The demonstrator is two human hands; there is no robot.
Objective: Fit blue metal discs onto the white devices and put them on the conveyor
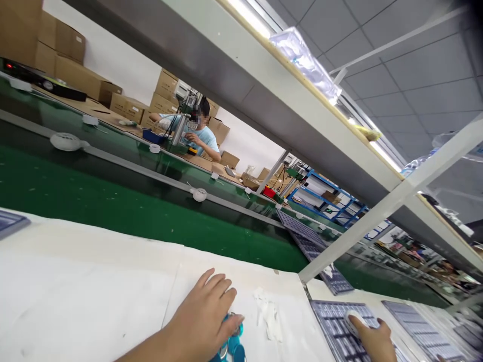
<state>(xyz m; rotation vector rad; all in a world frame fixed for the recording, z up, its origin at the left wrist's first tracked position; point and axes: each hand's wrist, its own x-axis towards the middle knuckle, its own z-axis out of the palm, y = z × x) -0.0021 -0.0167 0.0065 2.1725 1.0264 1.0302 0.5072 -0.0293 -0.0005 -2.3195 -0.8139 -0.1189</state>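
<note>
Down at the bottom, the left hand (pixel 206 317) lies on a small blue plastic part (pixel 231 346) on the white paper-covered tabletop (pixel 94 291). Its fingers (pixel 222 294) are bent over the part, which peeks out just below and to the right of the fingertips. Well off to the right, the right hand (pixel 372 339) holds a small white rounded piece (pixel 352 318) with fingers closed on it, above a grey tray with many little pockets (pixel 335 327).
</note>
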